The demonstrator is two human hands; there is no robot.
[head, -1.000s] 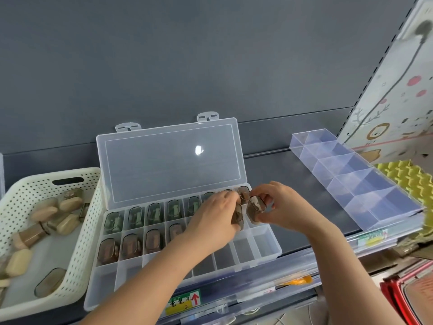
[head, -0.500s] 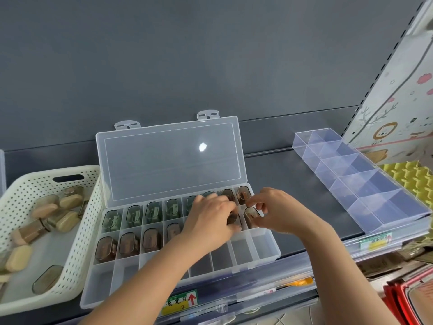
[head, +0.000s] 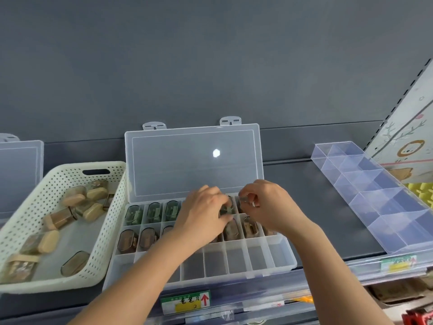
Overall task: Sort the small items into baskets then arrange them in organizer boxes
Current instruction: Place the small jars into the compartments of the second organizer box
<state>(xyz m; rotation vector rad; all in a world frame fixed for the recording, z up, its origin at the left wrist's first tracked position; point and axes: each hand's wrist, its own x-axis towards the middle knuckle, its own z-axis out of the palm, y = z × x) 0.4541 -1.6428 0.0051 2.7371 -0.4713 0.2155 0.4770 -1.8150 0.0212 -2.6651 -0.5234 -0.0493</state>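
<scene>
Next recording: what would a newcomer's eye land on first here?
The left hand and right hand meet over the open clear organizer box at centre, the right pinching a small case. A white basket holding tan cases sits to its left, a clear divided tray to its right.

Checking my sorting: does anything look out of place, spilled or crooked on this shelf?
Nothing stands out. The small translucent brown and green cases sit one per compartment in the open clear plastic organizer box; the tan ones lie jumbled but inside the white perforated basket. The left hand and right hand hide some compartments.
</scene>
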